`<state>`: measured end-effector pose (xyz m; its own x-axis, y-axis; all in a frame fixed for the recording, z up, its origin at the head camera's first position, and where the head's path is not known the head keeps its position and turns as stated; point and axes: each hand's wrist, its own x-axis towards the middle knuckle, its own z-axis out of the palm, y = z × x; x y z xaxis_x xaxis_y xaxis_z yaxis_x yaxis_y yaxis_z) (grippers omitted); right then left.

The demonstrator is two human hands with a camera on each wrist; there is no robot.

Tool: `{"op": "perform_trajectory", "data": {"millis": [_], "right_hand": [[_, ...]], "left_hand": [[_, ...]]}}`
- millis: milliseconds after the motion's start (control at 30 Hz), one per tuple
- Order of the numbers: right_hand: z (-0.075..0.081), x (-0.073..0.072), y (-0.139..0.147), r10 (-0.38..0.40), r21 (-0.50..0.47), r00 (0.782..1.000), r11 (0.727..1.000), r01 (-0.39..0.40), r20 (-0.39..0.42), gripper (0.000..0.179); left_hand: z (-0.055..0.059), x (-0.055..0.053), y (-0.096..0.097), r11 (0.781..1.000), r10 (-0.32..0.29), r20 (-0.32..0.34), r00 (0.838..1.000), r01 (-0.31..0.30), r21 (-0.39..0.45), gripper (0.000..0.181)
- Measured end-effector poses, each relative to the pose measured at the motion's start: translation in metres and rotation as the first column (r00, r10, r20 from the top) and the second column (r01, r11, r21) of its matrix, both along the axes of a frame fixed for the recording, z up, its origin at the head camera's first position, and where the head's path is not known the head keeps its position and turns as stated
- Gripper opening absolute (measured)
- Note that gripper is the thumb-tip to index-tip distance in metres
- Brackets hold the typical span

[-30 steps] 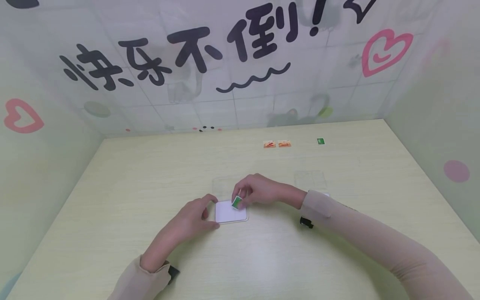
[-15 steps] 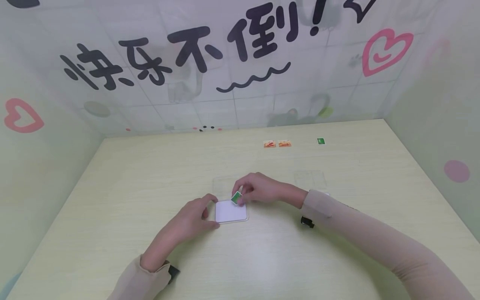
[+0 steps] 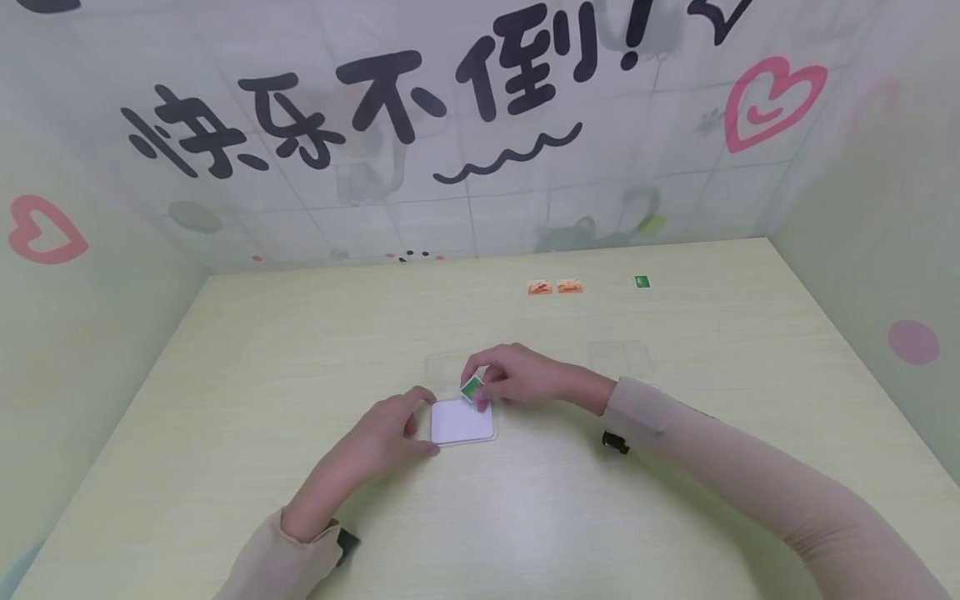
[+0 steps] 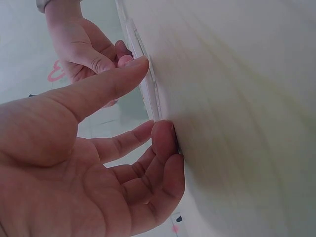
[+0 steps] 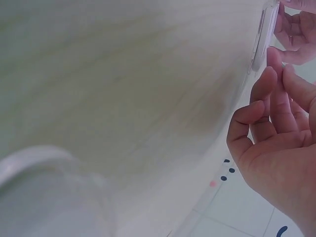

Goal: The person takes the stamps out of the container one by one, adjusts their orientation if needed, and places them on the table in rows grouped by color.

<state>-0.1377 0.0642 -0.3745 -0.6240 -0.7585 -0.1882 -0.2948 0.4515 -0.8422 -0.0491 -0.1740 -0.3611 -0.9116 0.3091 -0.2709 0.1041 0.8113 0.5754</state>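
Right hand (image 3: 517,372): fingers pinching a small green tile (image 3: 472,388) with white border, tilted, at the far edge of a white rectangular case (image 3: 459,422). Can't tell if tile and case touch. Left hand (image 3: 386,429): thumb at the case's near left corner, index finger at its far left corner, holding it between them. Case lies flat on the pale wood-grain surface (image 3: 555,517).

One clear flat piece (image 3: 442,371) just beyond the case, partly behind the right hand. A second clear piece (image 3: 620,358) farther right, beyond the right sleeve (image 3: 720,442). Far side: two orange tiles (image 3: 570,286) side by side, another green tile (image 3: 642,282) to their right, apart. Back wall (image 3: 510,212) carries big black lettering and a pink heart (image 3: 772,104).
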Motion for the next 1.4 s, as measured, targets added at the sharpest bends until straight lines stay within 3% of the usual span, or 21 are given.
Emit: {"op": "perform_trajectory", "data": {"millis": [433, 633, 867, 1100, 1400], "right_hand": [[-0.0013, -0.0015, 0.003, 0.05, -0.023, 0.999, 0.998, -0.05, -0.02, 0.032], [0.0003, 0.0009, 0.0026, 0.003, -0.001, 0.999, 1.0, -0.003, -0.045, 0.026], [0.0018, 0.0013, 0.0039, -0.042, -0.002, 0.999, 0.999, 0.042, 0.006, 0.021], [0.0004, -0.0007, 0.007, -0.046, -0.027, 0.999, 0.999, 0.046, -0.003, 0.014], [0.0013, 0.0017, 0.009, -0.107, -0.068, 0.994, 0.992, 0.108, 0.029, 0.007]], "left_hand": [[-0.0005, -0.0011, 0.0002, 1.0, -0.01, -0.005, 1.0, 0.01, -0.011, 0.055], [-0.0007, -0.0011, 0.0012, 1.0, -0.007, -0.004, 1.0, 0.007, -0.011, 0.056], [-0.002, -0.0013, 0.0012, 1.0, -0.001, 0.002, 1.0, 0.001, -0.008, 0.056], [-0.0031, -0.0009, -0.0002, 1.0, 0.001, 0.0, 1.0, -0.001, 0.001, 0.056], [-0.0017, 0.0006, -0.001, 1.0, -0.004, -0.01, 1.0, 0.004, 0.003, 0.056]]}}
